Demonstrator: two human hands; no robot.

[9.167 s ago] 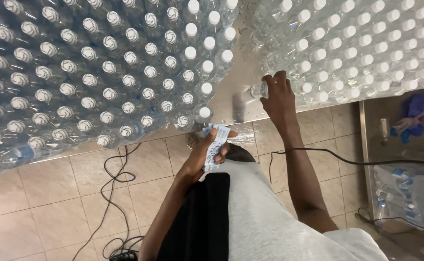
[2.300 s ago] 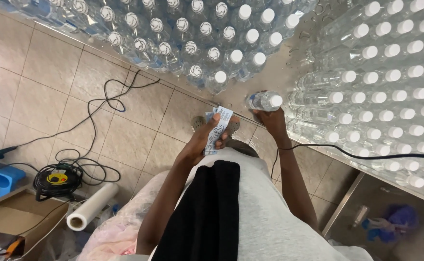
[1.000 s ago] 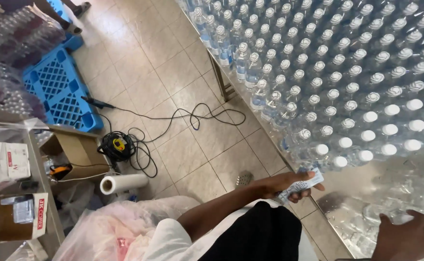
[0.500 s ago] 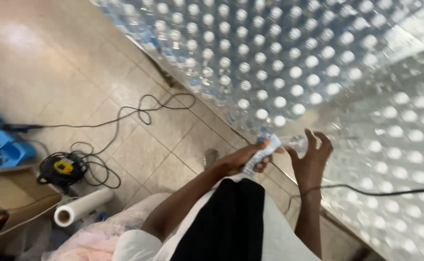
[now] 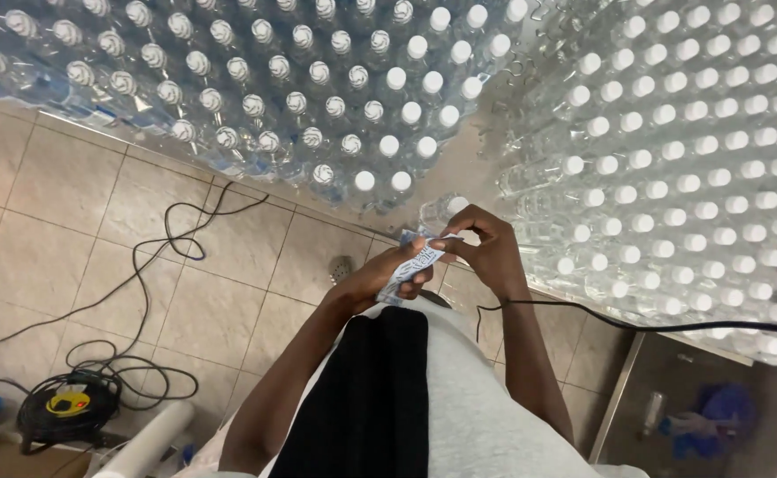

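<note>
Left hand point(image 5: 387, 273) holds a label strip point(image 5: 413, 262) in a closed grip, while the right hand point(image 5: 488, 250) pinches its two-o'clock end.

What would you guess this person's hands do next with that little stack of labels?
Probably peel one label off. The left hand grips the stack of labels, the right hand pinches its top edge, and a clear bottle sits just behind, between the pallets of bottles.

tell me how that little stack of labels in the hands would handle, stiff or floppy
Probably floppy: the stack of labels bends where the left hand pinches it. It looks thin and light, so likely easy to fan or drop. The right hand touches its upper end, perhaps to peel one off.
</note>
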